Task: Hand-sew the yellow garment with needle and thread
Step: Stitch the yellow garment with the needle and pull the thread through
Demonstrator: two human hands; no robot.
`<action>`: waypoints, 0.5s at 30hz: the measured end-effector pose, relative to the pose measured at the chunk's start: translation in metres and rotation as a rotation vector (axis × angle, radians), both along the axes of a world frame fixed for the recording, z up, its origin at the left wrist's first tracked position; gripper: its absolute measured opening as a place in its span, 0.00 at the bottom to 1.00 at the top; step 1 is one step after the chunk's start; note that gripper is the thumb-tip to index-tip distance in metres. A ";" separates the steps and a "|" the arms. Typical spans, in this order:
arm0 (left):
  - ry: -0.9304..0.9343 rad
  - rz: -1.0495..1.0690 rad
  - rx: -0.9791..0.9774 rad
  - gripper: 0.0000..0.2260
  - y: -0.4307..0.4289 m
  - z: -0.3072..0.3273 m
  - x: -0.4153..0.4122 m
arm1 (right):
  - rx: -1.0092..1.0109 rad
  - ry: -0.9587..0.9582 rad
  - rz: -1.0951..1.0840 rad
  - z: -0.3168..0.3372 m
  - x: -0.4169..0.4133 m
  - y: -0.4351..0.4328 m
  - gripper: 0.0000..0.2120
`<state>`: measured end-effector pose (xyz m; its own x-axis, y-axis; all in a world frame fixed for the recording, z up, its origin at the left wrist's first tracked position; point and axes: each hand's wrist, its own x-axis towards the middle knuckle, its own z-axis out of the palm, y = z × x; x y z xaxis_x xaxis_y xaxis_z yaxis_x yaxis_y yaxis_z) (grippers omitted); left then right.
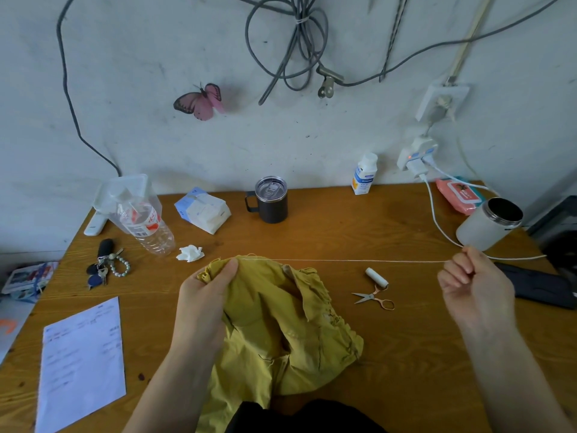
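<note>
1. Head view: the left hand (206, 295) is pinching the top edge of the yellow garment (281, 332), which is lying bunched on the counter (312, 232) close in front of the person.
2. The right hand (474, 282), well right of the garment, is keeping its grip pinched on the thread (359, 261), which is stretching taut; the needle is too small to see.
3. A stitch is probably being drawn tight; the next move is calling for the needle back at the garment's held edge.
4. Scissors (374, 297) and a spool (377, 277) are lying just right of the garment; a white cable (435, 215) beyond them could be snagging the thread.

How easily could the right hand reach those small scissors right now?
Probably yes. The scissors lie on open table just left of the right hand, with nothing between. But that hand pinches the taut thread, so it would likely need to release it first.
</note>
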<state>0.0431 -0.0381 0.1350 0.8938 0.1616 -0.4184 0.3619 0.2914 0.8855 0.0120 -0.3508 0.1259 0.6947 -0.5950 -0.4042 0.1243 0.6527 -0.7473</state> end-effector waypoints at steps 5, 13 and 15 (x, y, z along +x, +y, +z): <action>0.004 0.041 -0.019 0.13 0.006 -0.001 0.003 | -0.007 0.023 -0.045 0.000 -0.003 -0.008 0.08; 0.016 0.053 -0.020 0.12 0.009 -0.002 0.003 | -0.010 0.027 -0.113 -0.003 -0.008 -0.022 0.08; 0.016 0.050 -0.012 0.13 0.008 -0.001 0.003 | -0.023 0.037 -0.122 -0.005 -0.010 -0.025 0.08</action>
